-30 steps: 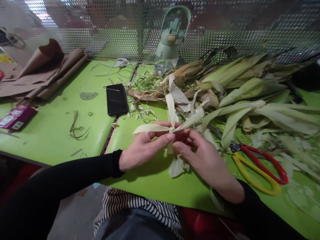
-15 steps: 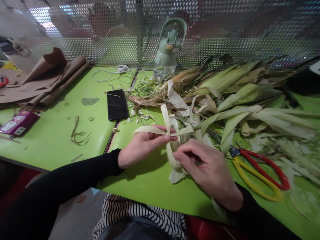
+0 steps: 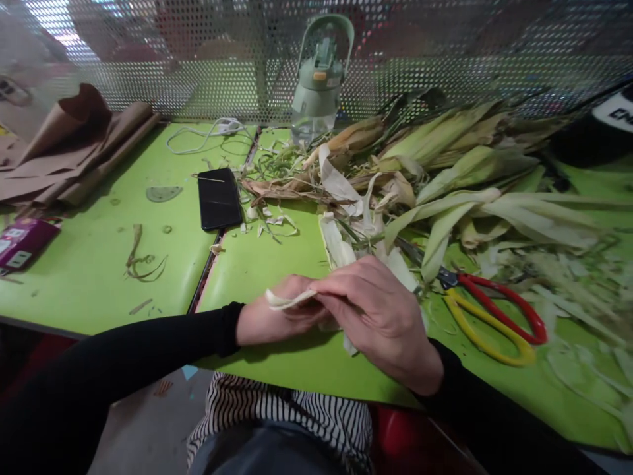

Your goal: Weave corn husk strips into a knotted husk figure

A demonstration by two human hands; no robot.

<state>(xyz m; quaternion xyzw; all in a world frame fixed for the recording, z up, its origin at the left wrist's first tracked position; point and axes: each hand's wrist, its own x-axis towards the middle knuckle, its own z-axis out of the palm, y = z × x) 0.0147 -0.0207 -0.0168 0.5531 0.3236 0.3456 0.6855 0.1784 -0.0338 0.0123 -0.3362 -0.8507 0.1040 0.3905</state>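
A pale corn husk strip [image 3: 289, 301] runs across the back of my left hand, its free end curling up at the left. My right hand [image 3: 383, 316] pinches this strip between thumb and fingers. My left hand [image 3: 277, 316] lies under and left of the right one, turned over, its fingers curled round the strips and mostly hidden. Wider pale husk pieces [image 3: 337, 241] lie on the green table just beyond my hands. Scissors [image 3: 487, 310] with one red and one yellow handle rest at the right, their blades partly under husk.
Corn husks [image 3: 459, 165] pile up at the back right, with shreds at the right. A phone [image 3: 219, 198], a green-lidded bottle [image 3: 316, 86], a white cable [image 3: 200, 140], a protractor [image 3: 164, 193], brown paper [image 3: 93, 152] and a purple box [image 3: 27, 244] stand around. A perforated screen [image 3: 212, 79] edges the back.
My left hand has turned over, from holding the crossed strips up in view to mostly hiding them. The right hand has moved left and up and taken hold of a strip. The view has shifted slightly.
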